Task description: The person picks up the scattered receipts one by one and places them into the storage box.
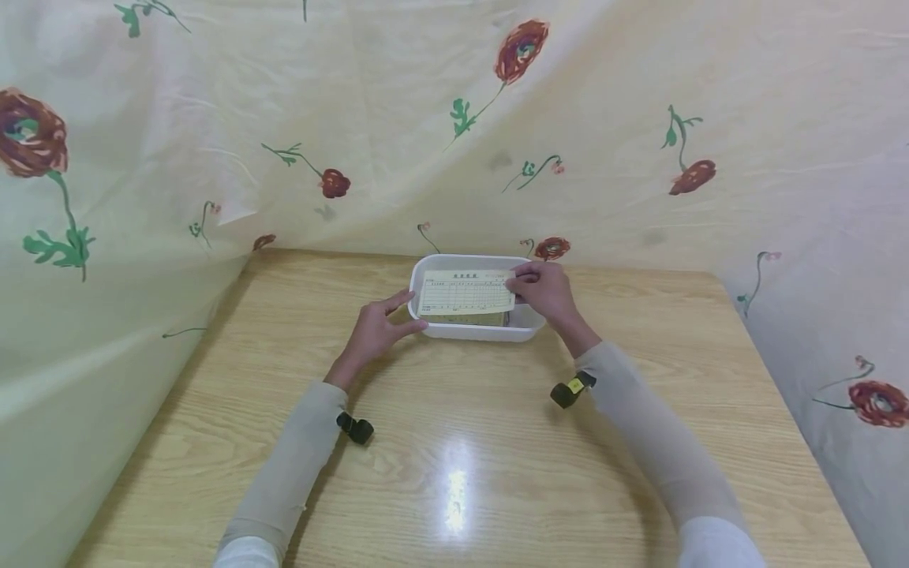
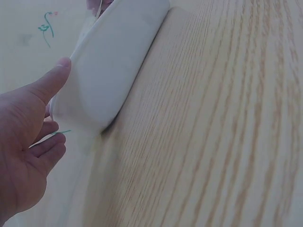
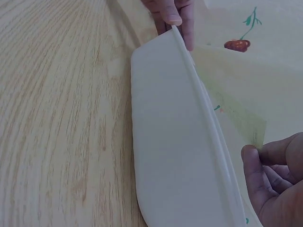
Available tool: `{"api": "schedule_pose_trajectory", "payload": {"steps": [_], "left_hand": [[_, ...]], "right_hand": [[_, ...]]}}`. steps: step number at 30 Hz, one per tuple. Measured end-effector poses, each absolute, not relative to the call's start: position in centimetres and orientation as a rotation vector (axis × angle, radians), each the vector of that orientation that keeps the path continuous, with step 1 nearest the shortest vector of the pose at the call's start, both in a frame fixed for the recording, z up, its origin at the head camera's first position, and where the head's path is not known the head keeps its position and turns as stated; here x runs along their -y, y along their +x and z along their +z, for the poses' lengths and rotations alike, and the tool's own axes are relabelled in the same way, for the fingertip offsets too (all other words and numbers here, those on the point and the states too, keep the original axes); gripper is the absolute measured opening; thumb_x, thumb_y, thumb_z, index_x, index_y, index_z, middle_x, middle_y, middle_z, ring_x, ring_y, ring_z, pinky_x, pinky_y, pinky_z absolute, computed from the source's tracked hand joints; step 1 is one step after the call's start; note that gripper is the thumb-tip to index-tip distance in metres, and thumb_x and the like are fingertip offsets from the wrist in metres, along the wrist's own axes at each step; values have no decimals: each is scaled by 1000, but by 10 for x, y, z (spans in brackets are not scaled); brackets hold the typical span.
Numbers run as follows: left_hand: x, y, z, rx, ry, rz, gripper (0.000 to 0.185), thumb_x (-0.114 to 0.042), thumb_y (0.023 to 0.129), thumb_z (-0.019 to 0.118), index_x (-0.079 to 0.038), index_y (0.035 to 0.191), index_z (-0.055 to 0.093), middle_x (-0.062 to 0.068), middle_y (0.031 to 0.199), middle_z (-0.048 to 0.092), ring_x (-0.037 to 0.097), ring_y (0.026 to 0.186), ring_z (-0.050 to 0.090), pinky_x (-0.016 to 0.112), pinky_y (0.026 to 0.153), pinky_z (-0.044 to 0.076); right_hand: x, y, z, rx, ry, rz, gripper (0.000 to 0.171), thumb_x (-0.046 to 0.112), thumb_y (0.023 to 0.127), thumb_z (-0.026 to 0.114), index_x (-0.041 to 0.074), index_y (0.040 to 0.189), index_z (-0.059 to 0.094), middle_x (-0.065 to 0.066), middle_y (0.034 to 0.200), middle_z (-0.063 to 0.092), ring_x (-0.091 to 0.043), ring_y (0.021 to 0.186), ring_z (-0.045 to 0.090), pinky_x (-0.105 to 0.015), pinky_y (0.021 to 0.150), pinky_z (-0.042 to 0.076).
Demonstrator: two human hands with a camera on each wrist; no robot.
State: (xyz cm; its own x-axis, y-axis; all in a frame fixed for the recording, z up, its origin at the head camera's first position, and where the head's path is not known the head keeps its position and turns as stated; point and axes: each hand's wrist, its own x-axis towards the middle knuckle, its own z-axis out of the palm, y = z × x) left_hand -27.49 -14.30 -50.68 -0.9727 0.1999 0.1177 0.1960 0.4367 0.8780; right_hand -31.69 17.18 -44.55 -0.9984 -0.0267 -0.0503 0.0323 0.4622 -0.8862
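A white plastic tub (image 1: 476,334) stands near the far edge of the table. My left hand (image 1: 372,335) grips the tub's left end, the thumb at its front rim and the forefinger farther back. My right hand (image 1: 548,293) pinches the right edge of a pale printed form slip (image 1: 465,293), ruled like a table, between thumb and forefinger. The slip is raised over the tub's opening; its thin edge shows above the rim in the right wrist view. Beneath it, inside the tub, lies a yellowish printed paper (image 1: 461,319), mostly covered by the slip.
The wood-grain table (image 1: 440,418) stretches in front of the tub. A flower-patterned cloth (image 1: 398,118) hangs behind it and along both sides. Small black cameras (image 1: 355,428) are strapped at both wrists.
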Motion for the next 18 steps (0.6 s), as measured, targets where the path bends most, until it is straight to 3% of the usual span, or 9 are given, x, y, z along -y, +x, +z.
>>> {"api": "schedule_pose_trajectory", "payload": {"steps": [9, 18], "left_hand": [[143, -275, -506, -2659, 357, 1630, 75, -39, 82, 86, -10, 145, 56, 7, 156, 46, 35, 145, 41, 51, 118, 38], [142, -274, -505, -2648, 332, 1630, 75, -38, 82, 86, -10, 145, 56, 6, 156, 45, 36, 145, 41, 51, 118, 37]], "right_hand": [[-165, -320, -448, -2612, -19, -1581, 27, 8, 94, 72, -6, 118, 67, -25, 110, 73, -27, 83, 75, -45, 83, 63], [-161, -322, -453, -2640, -60, -1511, 27, 8, 94, 72, -7, 117, 68, -26, 109, 73, -32, 86, 76, -44, 80, 64]]}}
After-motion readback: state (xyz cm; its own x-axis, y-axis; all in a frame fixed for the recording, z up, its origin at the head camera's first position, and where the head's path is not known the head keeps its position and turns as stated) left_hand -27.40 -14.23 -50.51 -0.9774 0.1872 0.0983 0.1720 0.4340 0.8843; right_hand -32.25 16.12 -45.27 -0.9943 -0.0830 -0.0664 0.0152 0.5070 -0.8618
